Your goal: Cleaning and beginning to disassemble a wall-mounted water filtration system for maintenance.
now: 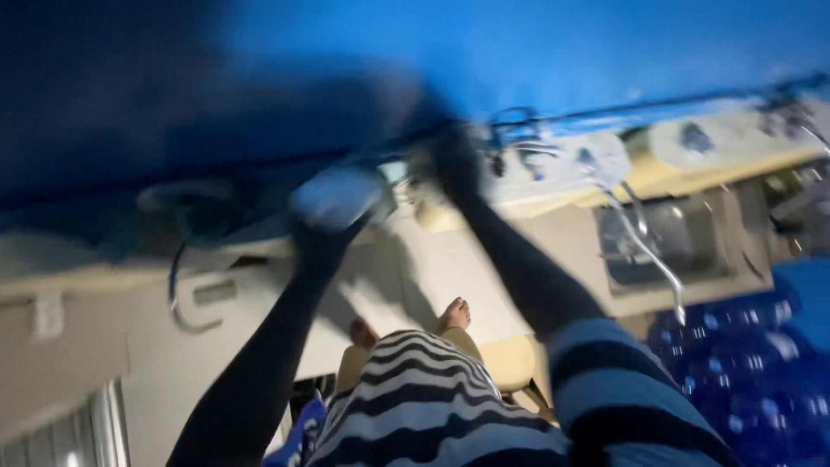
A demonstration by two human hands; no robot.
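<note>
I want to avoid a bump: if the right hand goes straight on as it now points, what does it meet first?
Probably the blue wall behind the cream counter; the right hand is blurred, so depth is unclear.

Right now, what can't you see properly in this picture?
- Left hand, head view: motion blur; it holds something pale, but its kind is unclear.
- Right hand, head view: dark and smeared; grip can't be told.
- Hooks on the beige counter: blurred.
- Blue heap: blurred, cut by the right edge.
</note>
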